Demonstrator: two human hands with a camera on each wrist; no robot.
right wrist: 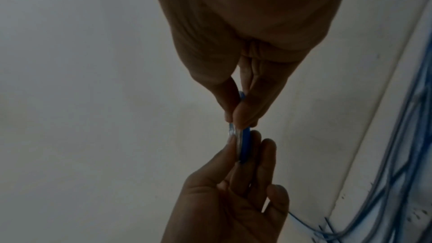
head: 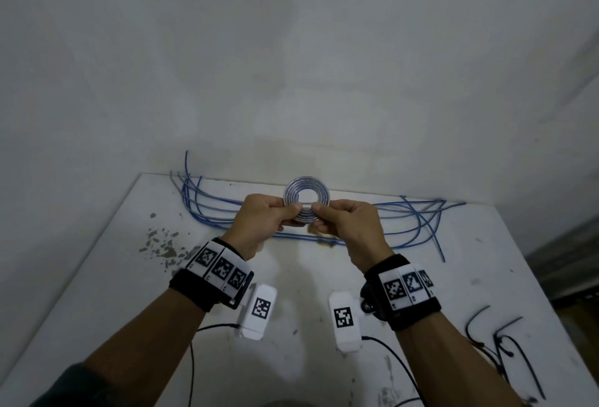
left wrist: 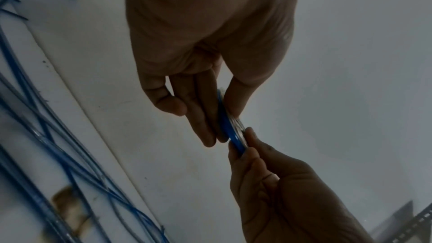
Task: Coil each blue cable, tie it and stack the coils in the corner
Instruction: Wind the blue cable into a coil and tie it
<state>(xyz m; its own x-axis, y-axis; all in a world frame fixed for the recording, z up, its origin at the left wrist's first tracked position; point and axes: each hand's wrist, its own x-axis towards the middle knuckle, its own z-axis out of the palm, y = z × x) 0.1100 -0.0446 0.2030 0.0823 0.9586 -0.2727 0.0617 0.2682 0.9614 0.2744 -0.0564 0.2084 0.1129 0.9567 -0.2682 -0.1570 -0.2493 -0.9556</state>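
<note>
Hands meet over the white table (head: 97,293) as you hold up a flat spiral coil (head: 306,199) of blue-and-clear cable, face on to the head camera. Your left hand (head: 262,223) pinches the coil's lower left edge, thumb on the near face and straight fingers (left wrist: 201,117) behind it, the little finger curled apart from the rest. Just right of those fingertips, your right hand (head: 348,228) pinches the lower right edge the same way, thumb and forefinger closed on the rim; both wrist views show the coil edge-on, a thin blue disc (right wrist: 245,145) clamped between the two pinches. Beyond and beneath your fingers, the loose blue cables (head: 405,221) lie in long curves along the table's far edge, fanning out past both hands, with one strand trailing from below your left palm in the right wrist view. Grey flecks (head: 162,244) mark the table left of your left wrist; black wires (head: 505,341) lie at the near right, well apart from the coil
</note>
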